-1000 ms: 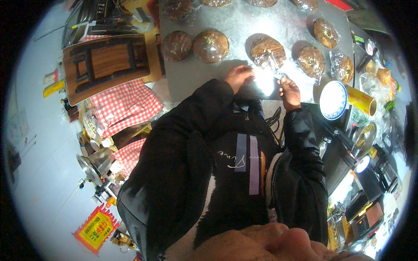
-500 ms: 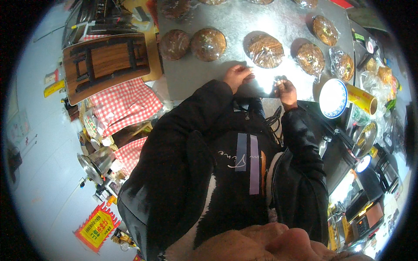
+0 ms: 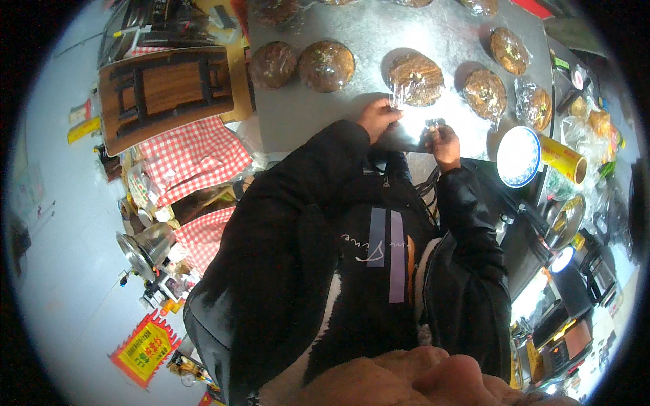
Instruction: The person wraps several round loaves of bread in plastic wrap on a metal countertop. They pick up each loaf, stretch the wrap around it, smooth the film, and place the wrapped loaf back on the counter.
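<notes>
On the steel table (image 3: 291,122) in front of me sits a round portion of brown sliced food (image 3: 416,78) under clear plastic wrap. At its near left edge, my left hand (image 3: 378,120) is closed, with thumb and fingers pinching a stretched, streaky part of the plastic wrap (image 3: 398,95). A little to the right and nearer, my right hand (image 3: 445,147) is closed too, its fingertips pinching what looks like a crumpled edge of the wrap. Strong glare between the hands hides much of the clear film.
Several similar wrapped portions (image 3: 326,66) stand along the table. At the right are a white bowl with a blue rim (image 3: 518,157) and a yellow roll (image 3: 563,160). A folded wooden table (image 3: 166,98) and red checked cloth (image 3: 196,159) are on the left.
My left hand has shifted slightly right and pulls the wrap up at the portion's near edge. The right hand stays nearly in place, still pinching.
</notes>
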{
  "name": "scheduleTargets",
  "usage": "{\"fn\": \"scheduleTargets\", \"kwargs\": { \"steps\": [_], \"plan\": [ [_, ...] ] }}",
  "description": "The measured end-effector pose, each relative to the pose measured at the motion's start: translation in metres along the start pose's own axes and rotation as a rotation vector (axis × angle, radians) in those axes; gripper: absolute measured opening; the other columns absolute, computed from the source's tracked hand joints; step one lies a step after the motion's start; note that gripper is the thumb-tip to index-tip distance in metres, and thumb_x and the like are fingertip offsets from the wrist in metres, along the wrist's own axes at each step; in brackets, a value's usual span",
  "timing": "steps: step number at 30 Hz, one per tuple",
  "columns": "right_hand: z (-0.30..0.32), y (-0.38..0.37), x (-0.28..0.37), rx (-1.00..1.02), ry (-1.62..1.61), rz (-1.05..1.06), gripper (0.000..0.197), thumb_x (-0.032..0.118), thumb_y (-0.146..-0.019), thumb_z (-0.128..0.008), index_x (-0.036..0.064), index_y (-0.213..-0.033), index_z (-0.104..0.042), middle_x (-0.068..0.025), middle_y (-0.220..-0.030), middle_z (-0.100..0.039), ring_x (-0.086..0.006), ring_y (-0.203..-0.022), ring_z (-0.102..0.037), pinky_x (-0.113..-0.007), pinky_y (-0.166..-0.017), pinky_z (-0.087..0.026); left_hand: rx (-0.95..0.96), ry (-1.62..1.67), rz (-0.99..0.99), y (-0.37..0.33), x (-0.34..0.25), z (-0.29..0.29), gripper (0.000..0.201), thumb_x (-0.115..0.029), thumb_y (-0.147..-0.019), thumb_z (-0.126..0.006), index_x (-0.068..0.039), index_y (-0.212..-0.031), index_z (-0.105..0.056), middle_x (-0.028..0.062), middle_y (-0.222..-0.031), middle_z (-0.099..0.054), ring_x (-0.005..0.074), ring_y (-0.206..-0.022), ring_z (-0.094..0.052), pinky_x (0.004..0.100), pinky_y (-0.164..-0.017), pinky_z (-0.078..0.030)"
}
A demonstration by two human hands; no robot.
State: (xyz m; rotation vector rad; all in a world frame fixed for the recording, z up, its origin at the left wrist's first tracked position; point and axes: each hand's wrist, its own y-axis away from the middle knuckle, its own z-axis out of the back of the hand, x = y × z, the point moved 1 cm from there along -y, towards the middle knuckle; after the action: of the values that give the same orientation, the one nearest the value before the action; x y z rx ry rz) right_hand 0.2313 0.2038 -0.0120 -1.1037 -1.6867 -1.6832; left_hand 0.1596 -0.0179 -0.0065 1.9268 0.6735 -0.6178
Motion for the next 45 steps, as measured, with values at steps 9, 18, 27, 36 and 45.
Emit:
{"fn": "scheduleTargets", "kwargs": {
  "steps": [9, 18, 27, 36, 45],
  "plan": [
    [-0.015, 0.002, 0.033, -0.017, 0.233, 0.055, 0.016, 0.022, -0.102, -0.058, 0.0068, -0.106, -0.059, -0.0035, -0.08, -0.065, -0.0132, -0.064, -0.061, -0.025, -0.053, -0.048, -0.187, -0.407, -0.251, -0.018, 0.02, 0.015, 0.017, -0.016, -0.091, -0.073, -0.001, -0.099, -0.071, 0.0051, -0.081, -0.07, 0.0127, -0.07, -0.064, 0.0296, -0.062, -0.052],
    [-0.009, -0.033, 0.022, -0.186, 0.463, 0.012, 0.014, 0.018, -0.095, -0.063, 0.0046, -0.098, -0.065, -0.0074, -0.082, -0.069, -0.0159, -0.064, -0.063, -0.031, -0.06, -0.051, -0.425, -0.92, -0.323, -0.028, -0.011, 0.009, 0.023, -0.023, -0.088, -0.072, -0.001, -0.092, -0.071, 0.0165, -0.082, -0.072, 0.0249, -0.077, -0.072, 0.0384, -0.07, -0.054],
    [0.005, -0.052, 0.018, -0.286, 0.242, 0.075, 0.021, 0.02, -0.099, -0.06, 0.0027, -0.109, -0.065, -0.0064, -0.086, -0.07, -0.0149, -0.065, -0.065, -0.029, -0.059, -0.051, -0.272, -0.069, -0.092, -0.042, -0.018, 0.008, 0.028, -0.004, -0.09, -0.067, 0.002, -0.117, -0.059, 0.0123, -0.095, -0.069, 0.0247, -0.083, -0.072, 0.0349, -0.071, -0.06],
    [-0.021, -0.036, 0.078, -0.274, -0.144, 0.003, 0.031, 0.029, -0.1, -0.063, 0.0011, -0.114, -0.059, -0.0058, -0.092, -0.066, -0.0115, -0.061, -0.059, -0.023, -0.05, -0.046, -0.355, 0.181, -0.007, -0.008, -0.047, -0.007, 0.051, -0.04, -0.099, -0.058, -0.002, -0.132, -0.049, 0.0155, -0.12, -0.058, 0.0274, -0.093, -0.068, 0.04, -0.072, -0.059],
    [-0.019, -0.054, 0.067, -0.305, -0.063, 0.087, 0.029, 0.028, -0.1, -0.065, -0.0001, -0.101, -0.059, -0.004, -0.076, -0.064, -0.0118, -0.06, -0.059, -0.025, -0.056, -0.048, -0.706, -0.632, -0.362, -0.032, -0.06, -0.024, 0.047, -0.048, -0.097, -0.061, -0.001, -0.093, -0.06, 0.0148, -0.082, -0.068, 0.0321, -0.079, -0.068, 0.0446, -0.07, -0.054]
  ]
}}
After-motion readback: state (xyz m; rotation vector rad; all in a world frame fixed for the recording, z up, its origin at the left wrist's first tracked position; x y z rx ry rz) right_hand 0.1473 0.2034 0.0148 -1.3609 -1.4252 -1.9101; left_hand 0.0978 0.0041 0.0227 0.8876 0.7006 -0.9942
